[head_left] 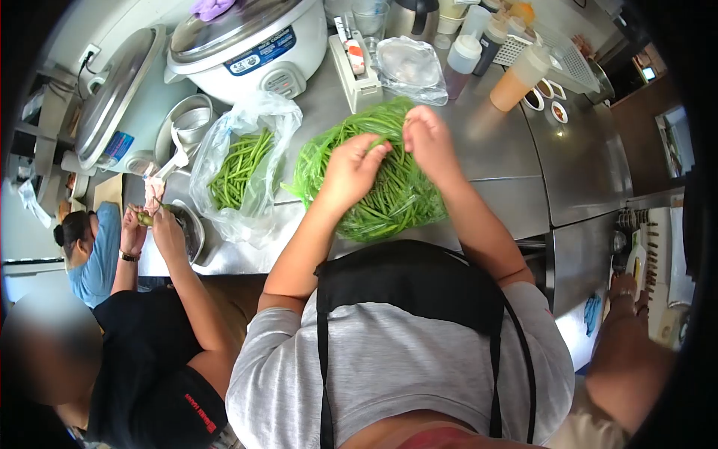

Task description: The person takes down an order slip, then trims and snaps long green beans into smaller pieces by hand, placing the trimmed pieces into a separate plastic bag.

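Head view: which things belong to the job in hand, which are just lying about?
In the job:
- left hand
- right hand
- green bag
- its beans
- clear bag of beans, probably

Apparently just lying about:
- white rice cooker
- orange bottle
- purple cloth

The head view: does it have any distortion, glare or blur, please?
Head view: curved wide-angle distortion, corners black; head view: reflections on the steel counter, shine on the clear bag; head view: smooth blur over a co-worker's head, while left hand, right hand and green beans look fairly clear.
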